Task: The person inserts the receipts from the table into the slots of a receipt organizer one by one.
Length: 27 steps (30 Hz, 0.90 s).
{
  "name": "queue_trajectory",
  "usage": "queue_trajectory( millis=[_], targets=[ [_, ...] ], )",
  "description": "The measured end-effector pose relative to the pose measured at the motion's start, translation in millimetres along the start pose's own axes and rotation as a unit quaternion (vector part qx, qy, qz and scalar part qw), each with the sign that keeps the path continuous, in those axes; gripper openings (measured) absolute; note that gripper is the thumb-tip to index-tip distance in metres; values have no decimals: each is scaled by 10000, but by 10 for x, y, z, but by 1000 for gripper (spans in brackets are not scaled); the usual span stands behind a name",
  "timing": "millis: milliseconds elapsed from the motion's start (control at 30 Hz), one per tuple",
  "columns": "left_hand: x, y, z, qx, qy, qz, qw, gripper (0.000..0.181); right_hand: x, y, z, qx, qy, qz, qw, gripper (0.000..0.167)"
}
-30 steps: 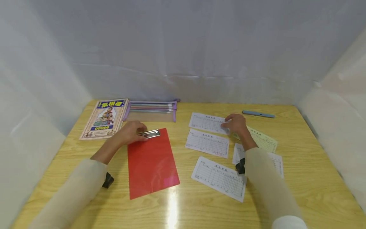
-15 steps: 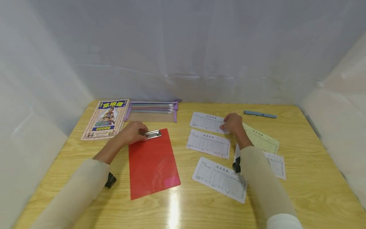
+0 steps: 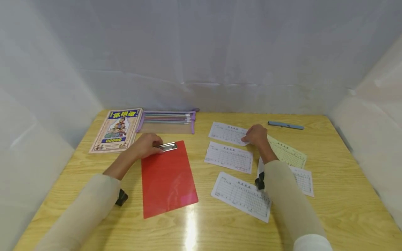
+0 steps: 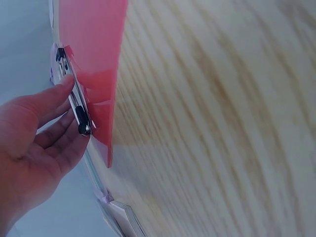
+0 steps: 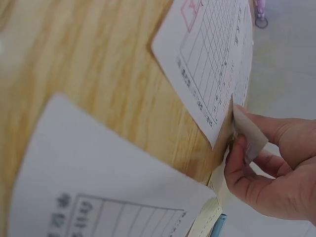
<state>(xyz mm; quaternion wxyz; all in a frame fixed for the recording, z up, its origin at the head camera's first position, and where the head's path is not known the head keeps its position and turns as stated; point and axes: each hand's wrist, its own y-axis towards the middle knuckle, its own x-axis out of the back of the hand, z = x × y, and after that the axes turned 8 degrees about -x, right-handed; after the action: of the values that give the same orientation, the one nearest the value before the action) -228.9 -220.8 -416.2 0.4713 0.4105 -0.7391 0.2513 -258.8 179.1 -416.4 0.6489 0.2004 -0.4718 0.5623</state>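
Note:
A red clipboard (image 3: 168,181) lies on the left half of the wooden table. My left hand (image 3: 146,145) is at its top, thumb and fingers pinching the metal clip (image 4: 79,101); the left wrist view shows the thumb on the clip and fingers behind it. Over on the right, my right hand (image 3: 257,135) pinches the right end of the farthest white printed slip (image 3: 226,133). In the right wrist view that slip's edge (image 5: 251,134) bends up between thumb and fingers. A second white slip (image 3: 228,157) lies just in front of it.
Another white slip (image 3: 242,197) lies nearest me. A yellow slip (image 3: 287,153) and a white slip (image 3: 303,180) lie partly under the right forearm. A blue pen (image 3: 285,125) rests behind. A comic-style book (image 3: 117,130) and a pencil pouch (image 3: 166,128) sit back left.
Over the last second, the right hand shifted slightly left and took the end of the far white slip, lifting its edge a little. The left hand stays on the clip.

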Motion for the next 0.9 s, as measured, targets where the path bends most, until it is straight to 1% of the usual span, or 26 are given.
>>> queue_trajectory(
  millis=[133,300,400,467,533,700,833,900],
  targets=[
    [-12,-1,-7,-69,-5,-73,9999,23,10,4,-18,38,144,42,9999,28],
    [-27,-2,-12,-82,2,-131,9999,22,44,45,-75,149,232,223,9994,34],
    [-25,-2,-10,-53,-11,-111,9999,22,72,61,-107,120,418,333,9985,37],
    [-20,2,-12,-25,-34,-86,10000,21,106,55,-124,42,731,436,9964,38],
    [-14,3,-16,16,-54,-53,10000,21,151,42,-140,14,1029,545,9932,40],
    [-2,2,-24,70,-17,-3,10000,21,295,-10,-167,232,1670,898,9816,43],
    [2,7,-32,145,10,52,9999,21,381,-73,-148,393,2214,1141,9677,45],
    [2,9,-34,152,37,66,9999,21,410,-134,-111,479,2477,1247,9596,45]
  ],
)
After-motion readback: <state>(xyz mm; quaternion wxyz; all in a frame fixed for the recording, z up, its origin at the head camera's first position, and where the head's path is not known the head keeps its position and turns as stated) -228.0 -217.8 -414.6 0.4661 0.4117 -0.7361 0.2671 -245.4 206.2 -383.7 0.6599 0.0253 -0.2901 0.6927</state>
